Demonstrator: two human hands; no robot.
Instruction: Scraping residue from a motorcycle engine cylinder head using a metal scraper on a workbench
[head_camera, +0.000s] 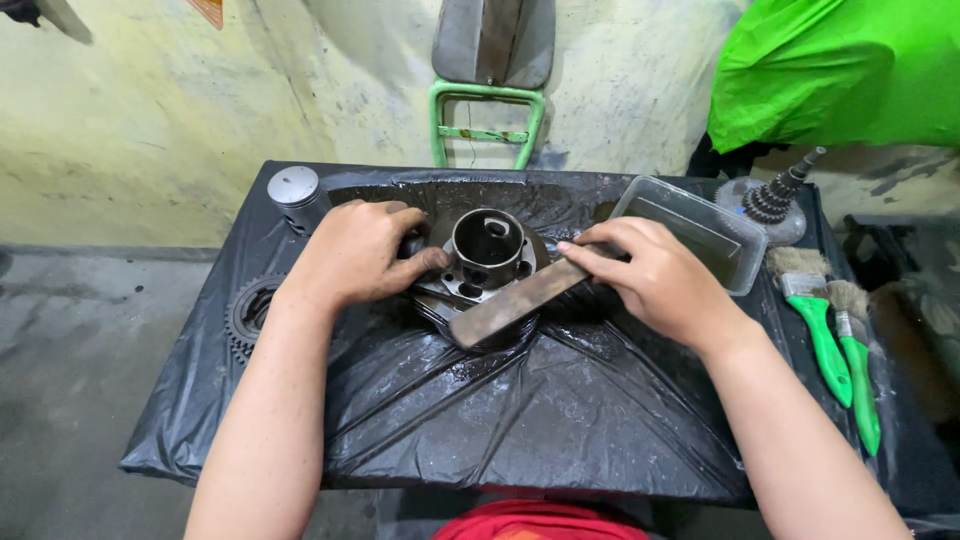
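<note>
left hand curled around a metal cylinder between both hands, right hand closed on a flat file laid against it, green brushes right of the right hand

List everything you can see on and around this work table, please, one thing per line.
engine cylinder: one, dark metal, table centre
flat bar: one, brown-grey, laid across the cylinder's edge
piston: one, silver, far left corner
sprocket: one, dark, left edge
plastic tub: one, clear, right of centre
gear shaft: one, grey, far right corner
paintbrushes: two, green handles, right edge
plastic sheet: one, black, covering the table
green frame: one, against the wall
green cloth: one, upper right
left hand: steadying the cylinder
right hand: gripping the bar
</note>
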